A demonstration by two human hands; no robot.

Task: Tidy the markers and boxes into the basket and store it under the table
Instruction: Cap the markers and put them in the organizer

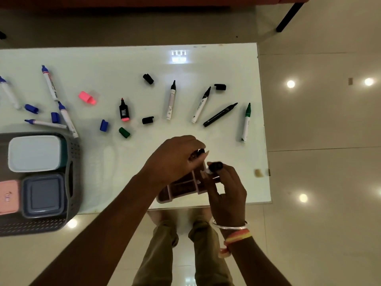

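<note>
A grey perforated basket (74, 162) is sitting at nine o'clock, holding white (34, 153), slate-blue (43, 194) and pink (8, 197) boxes. Blue-tipped white markers (50, 83) and blue caps (104, 125) are lying at ten o'clock; a pink cap (87, 97), black caps (148, 78) and a green-capped marker (246, 122) are spreading from twelve to two on the pale green table (206, 58)

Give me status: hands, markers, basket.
Left hand and right hand together over pink organizer, right gripping a black-capped marker. Uncapped markers and loose caps across table. Basket holds three boxes, on table.
</note>
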